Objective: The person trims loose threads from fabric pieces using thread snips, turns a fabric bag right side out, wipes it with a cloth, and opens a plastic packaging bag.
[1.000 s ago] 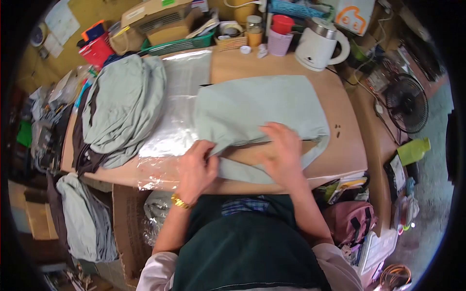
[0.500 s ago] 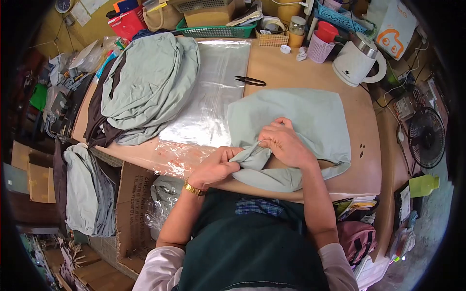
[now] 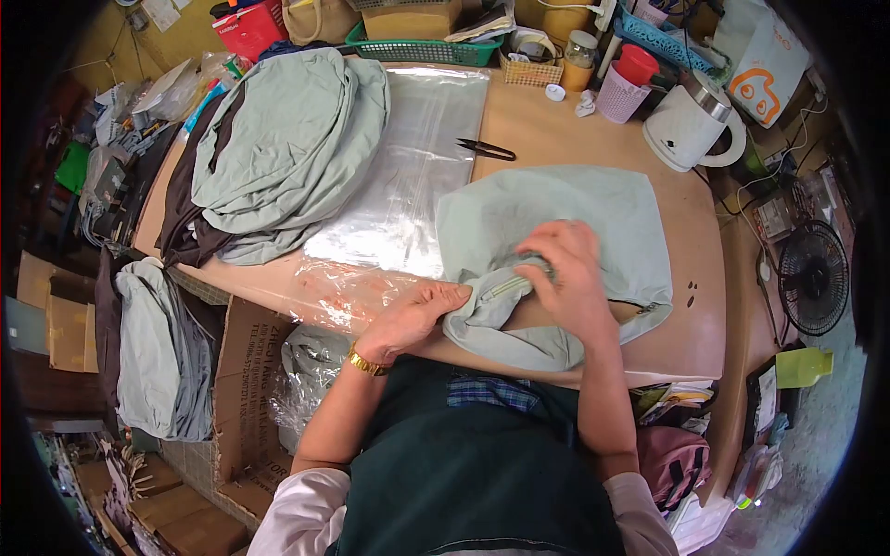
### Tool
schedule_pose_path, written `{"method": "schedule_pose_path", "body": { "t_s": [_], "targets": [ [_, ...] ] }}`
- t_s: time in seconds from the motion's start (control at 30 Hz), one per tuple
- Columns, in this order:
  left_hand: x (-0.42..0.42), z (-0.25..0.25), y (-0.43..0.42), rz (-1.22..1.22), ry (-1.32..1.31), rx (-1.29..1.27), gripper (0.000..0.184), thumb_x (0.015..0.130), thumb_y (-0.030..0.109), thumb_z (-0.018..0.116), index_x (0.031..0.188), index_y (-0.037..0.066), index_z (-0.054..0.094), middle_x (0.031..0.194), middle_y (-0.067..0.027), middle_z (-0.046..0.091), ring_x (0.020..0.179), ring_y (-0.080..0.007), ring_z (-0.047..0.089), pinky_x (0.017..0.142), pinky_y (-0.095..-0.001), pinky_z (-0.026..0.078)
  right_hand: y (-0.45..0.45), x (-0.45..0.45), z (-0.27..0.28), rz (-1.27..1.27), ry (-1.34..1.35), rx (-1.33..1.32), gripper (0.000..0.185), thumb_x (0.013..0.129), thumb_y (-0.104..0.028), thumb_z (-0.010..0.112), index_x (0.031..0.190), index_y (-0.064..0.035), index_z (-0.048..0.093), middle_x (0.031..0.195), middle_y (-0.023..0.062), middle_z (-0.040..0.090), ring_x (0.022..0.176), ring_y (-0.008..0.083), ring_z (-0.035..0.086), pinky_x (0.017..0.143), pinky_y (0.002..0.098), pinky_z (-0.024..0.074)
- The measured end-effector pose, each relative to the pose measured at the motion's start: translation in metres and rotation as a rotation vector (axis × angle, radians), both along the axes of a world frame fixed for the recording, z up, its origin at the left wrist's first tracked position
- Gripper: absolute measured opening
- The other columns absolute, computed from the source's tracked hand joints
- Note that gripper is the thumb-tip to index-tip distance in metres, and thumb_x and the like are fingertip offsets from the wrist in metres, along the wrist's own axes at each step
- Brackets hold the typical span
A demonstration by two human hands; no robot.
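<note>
A pale grey-green fabric cover (image 3: 575,199) lies on the table in front of me, its near edge bunched and folded around an opening. At the left of that opening my left hand (image 3: 413,318) is closed, pinching the folded edge between thumb and fingers. A light yellowish strip, perhaps a zip or seam, shows along the fold. My right hand (image 3: 570,273) is over the right end of the fold, slightly blurred, with thumb and fingers curved and apart around the cloth. A dark zip end shows at the cover's right corner.
A pile of similar covers (image 3: 278,139) lies at the left, beside clear plastic bags (image 3: 417,139). Black thread snips (image 3: 487,149) lie beyond the cover. A white kettle (image 3: 686,125) and pink basket (image 3: 619,97) stand at the back right. An open cardboard box (image 3: 246,398) sits below left.
My right hand has loosened from its pinch and lifted slightly to the right, its fingers spreading. The fold has turned, exposing the yellowish strip. My left hand still pinches the edge.
</note>
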State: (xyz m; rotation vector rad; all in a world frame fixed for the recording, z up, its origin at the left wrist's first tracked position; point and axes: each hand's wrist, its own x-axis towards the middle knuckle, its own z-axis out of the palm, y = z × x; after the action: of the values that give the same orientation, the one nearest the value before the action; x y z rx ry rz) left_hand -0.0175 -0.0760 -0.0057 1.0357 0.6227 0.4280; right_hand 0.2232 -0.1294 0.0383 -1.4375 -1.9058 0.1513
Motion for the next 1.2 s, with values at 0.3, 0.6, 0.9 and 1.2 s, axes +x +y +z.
{"method": "schedule_pose_path", "body": {
  "t_s": [0.3, 0.6, 0.9, 1.2],
  "targets": [
    [0.030, 0.058, -0.029, 0.017, 0.216, 1.093, 0.026, 0.085, 0.008, 0.064, 0.111, 0.003, 0.065, 0.107, -0.0180, 0.063, 0.099, -0.0338, 0.060, 0.087, -0.0416, 0.048, -0.090, 0.063, -0.012, -0.528, -0.116, -0.032, 0.031, 0.069, -0.013, 0.081, 0.094, -0.0111, 0.064, 0.101, 0.0091, 0.056, 0.101, 0.0310, 0.055, 0.089, 0.0434, 0.0410],
    [0.116, 0.032, -0.071, -0.474, 0.320, 1.016, 0.044, 0.096, 0.037, 0.055, 0.113, -0.003, 0.060, 0.104, -0.0239, 0.064, 0.099, -0.0415, 0.060, 0.088, -0.0473, 0.047, -0.051, 0.064, -0.011, -0.477, 0.125, -0.387, 0.016, 0.088, -0.016, 0.071, 0.086, -0.0059, 0.059, 0.063, 0.0030, 0.053, 0.056, 0.0084, 0.048, 0.052, 0.0277, 0.0384],
    [0.120, -0.006, -0.074, -0.072, -0.005, 0.123, 0.030, 0.095, 0.023, 0.066, 0.073, 0.005, 0.057, 0.063, 0.0078, 0.049, 0.057, -0.0019, 0.039, 0.050, -0.0227, 0.035, -0.006, 0.036, -0.039, -0.271, 1.087, -0.177, 0.022, 0.095, -0.016, 0.063, 0.078, -0.0044, 0.056, 0.067, -0.0071, 0.051, 0.061, 0.0010, 0.041, 0.052, 0.0209, 0.0333],
    [0.099, 0.007, -0.077, -0.352, 0.202, 0.897, 0.023, 0.084, 0.017, 0.074, 0.074, 0.004, 0.057, 0.061, -0.0058, 0.055, 0.051, -0.0222, 0.052, 0.053, -0.0349, 0.042, -0.019, 0.051, -0.025, 0.009, 0.687, -0.367, 0.020, 0.088, -0.017, 0.072, 0.097, -0.0021, 0.062, 0.077, -0.0043, 0.056, 0.064, 0.0036, 0.046, 0.057, 0.0202, 0.0399]
  ]
}}
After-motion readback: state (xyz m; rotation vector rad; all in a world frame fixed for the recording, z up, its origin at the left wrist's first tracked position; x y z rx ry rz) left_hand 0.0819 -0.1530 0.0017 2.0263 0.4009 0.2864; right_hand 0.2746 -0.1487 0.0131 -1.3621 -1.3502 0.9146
